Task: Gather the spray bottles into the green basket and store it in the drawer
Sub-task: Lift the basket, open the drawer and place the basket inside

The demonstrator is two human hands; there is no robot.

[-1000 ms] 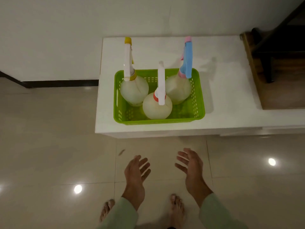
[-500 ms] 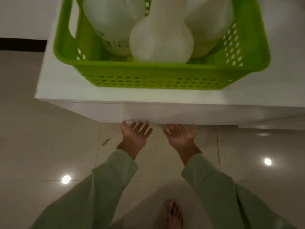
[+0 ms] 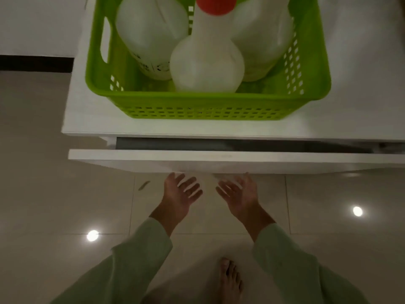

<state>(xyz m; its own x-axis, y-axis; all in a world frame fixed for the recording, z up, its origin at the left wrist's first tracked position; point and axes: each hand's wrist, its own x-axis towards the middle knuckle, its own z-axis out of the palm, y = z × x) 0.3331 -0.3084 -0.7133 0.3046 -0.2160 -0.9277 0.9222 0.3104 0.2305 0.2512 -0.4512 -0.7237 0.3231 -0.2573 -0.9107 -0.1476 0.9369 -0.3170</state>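
Observation:
The green basket [image 3: 203, 106] stands on the white cabinet top [image 3: 87, 126], near its front edge. Three whitish spray bottles stand in it: one with a red collar in front [image 3: 207, 62], one at the left [image 3: 151, 34], one at the right [image 3: 263, 36]. Their heads are cut off by the frame. Below, the white drawer front [image 3: 219, 161] is pulled out a little, showing a dark gap [image 3: 219, 144]. My left hand [image 3: 179, 194] and my right hand [image 3: 240, 194] are palm up with fingers spread, fingertips at the drawer front's lower edge.
Beige glossy floor tiles [image 3: 54, 194] with light reflections lie in front of the cabinet. My bare foot [image 3: 230, 279] stands on the tiles below my hands. A white wall with a dark skirting strip [image 3: 35, 63] is at the left.
My hands went forward and under the cabinet front, and the drawer has come out a little, opening a dark gap. The camera dropped closer to the basket.

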